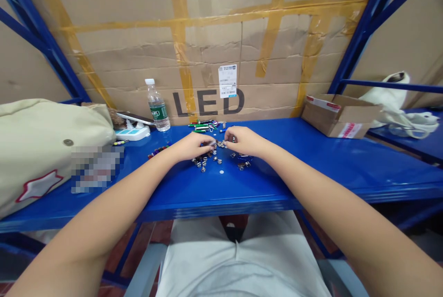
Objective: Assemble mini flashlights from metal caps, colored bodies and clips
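Note:
Both hands are over the middle of the blue table, close together above a scatter of small metal parts (pixel 203 163). My left hand (pixel 194 146) has its thumb and fingers pressed together on something too small to make out. Just to its right, my right hand (pixel 242 140) has its fingers curled in, and what they hold, if anything, is too small to tell. More metal pieces (pixel 243 164) lie below the right hand. Behind the hands is a group of green and coloured pen-like pieces (pixel 204 126). Dark red and blue ones (pixel 159 150) lie left of my left wrist.
On the blue table (pixel 194 195), a water bottle (pixel 158 107) and a white power strip (pixel 133 132) stand at the back left. A cream bag (pixel 51 135) fills the left side. An open cardboard box (pixel 339 114) sits at the back right. Taped cardboard (pixel 138 57) rises behind.

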`<state>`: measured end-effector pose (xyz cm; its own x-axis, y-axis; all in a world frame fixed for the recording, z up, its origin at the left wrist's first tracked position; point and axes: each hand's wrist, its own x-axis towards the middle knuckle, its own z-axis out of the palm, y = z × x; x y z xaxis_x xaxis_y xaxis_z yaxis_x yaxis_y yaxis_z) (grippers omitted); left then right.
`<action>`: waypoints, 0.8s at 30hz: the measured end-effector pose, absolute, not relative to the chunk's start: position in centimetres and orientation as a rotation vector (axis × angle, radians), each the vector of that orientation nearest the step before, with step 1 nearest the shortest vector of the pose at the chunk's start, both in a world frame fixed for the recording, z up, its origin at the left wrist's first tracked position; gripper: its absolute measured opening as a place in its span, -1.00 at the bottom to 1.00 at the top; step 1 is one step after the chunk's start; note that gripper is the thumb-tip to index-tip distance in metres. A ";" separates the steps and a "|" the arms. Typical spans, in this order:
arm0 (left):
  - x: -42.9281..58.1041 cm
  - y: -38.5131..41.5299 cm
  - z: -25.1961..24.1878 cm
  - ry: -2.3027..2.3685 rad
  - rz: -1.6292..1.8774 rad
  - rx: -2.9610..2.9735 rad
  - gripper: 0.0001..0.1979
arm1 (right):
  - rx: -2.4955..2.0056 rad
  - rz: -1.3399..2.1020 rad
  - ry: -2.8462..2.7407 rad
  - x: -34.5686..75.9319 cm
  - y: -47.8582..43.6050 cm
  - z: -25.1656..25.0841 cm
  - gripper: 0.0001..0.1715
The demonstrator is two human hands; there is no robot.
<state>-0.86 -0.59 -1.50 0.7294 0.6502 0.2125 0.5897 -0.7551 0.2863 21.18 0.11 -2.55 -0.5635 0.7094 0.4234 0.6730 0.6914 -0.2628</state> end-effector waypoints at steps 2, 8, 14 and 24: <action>-0.9 -0.6 -1.4 0.996 0.450 2.745 -0.80 | -1.115 0.106 -2.485 21.8 0.2 -2.4 -0.82; -0.8 -0.8 -1.3 1.008 0.457 2.780 -0.78 | -1.184 0.323 -2.703 23.1 0.0 -2.1 -0.78; -0.7 -1.1 -1.1 1.041 0.453 2.767 -0.79 | -1.153 0.358 -2.737 23.9 -0.9 -0.8 -0.72; -0.7 -1.1 -1.2 1.017 0.448 2.771 -0.78 | -1.168 0.419 -2.751 23.3 -1.2 -0.9 -0.87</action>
<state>-0.72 -1.06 -1.16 0.7246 0.6517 0.2242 0.6050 -0.7573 0.2460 23.28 -1.23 -0.95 -0.6942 0.7198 0.0054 0.6855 0.6633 -0.3001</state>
